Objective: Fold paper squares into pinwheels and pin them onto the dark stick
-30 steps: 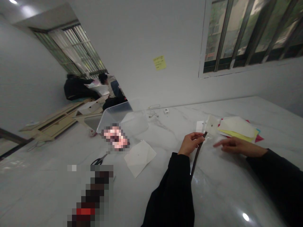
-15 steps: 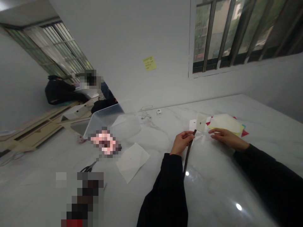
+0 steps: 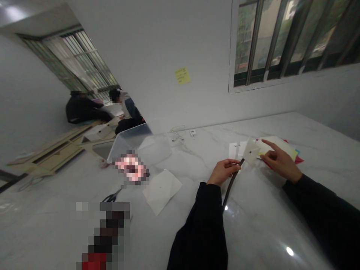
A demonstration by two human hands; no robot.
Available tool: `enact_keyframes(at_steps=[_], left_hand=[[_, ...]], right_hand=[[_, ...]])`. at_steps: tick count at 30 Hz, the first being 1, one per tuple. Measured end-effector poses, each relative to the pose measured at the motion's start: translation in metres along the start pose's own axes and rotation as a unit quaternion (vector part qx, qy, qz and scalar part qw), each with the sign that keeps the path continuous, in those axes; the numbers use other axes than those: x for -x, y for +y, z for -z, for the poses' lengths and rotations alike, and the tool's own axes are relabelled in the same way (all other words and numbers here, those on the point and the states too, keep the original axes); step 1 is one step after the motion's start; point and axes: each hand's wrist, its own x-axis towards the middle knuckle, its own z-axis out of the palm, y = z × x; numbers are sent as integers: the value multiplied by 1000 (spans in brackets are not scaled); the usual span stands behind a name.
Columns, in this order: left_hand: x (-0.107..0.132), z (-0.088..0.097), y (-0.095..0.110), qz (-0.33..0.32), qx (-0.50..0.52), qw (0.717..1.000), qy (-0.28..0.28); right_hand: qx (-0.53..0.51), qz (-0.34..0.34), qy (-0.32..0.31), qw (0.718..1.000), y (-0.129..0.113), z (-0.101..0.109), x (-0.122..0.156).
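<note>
My left hand (image 3: 225,171) pinches a thin dark brown stick (image 3: 231,185) near its upper end. At the stick's tip sits a cream square of paper (image 3: 249,153) with a dark dot in its middle, tilted. Just right of that square is my right hand (image 3: 281,162), index finger stretched out and thumb apart from it, with nothing visible in it. Whether its fingertips touch the square I cannot tell. Behind the stick lies a small white card (image 3: 234,150). Cream and coloured sheets (image 3: 277,143) lie partly under my right hand.
Left of my arm a creased cream paper (image 3: 162,191) lies on the marble-patterned table (image 3: 202,232), with scissors (image 3: 111,197) beyond it. A clear plastic bin (image 3: 140,144) stands farther back. A small white box (image 3: 192,132) sits near the wall. Two people sit in the far background.
The view has shifted slightly left. The stick and its cream square have tilted to the right, and my right hand has raised its index finger beside the square.
</note>
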Motion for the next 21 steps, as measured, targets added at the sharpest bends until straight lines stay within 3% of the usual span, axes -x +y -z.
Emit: enact_keyframes(at_steps=[4,11,16,17,19,21], left_hand=[[1,0,-1,-7,-14,1000,-17],[-2,2,-3,-5,3,1000,13],[-3,2,-4,-9,11,1000,16],[-4,2,-4,-10,17,1000,21],[-5,4,-5,-13,30,999,38],[-7,5,-5,-21,44,997,59]], right_hand=[[39,25,-54,997,8,-2,-3],[63,9,-122,991,17,-7,-3],[-24,-35,-83,996,17,-4,-2],[-41,-41,-107,993,14,-3,-1],[-50,-41,-260,963,6,-1,2],[-44,-15,-461,886,-4,-1,7]])
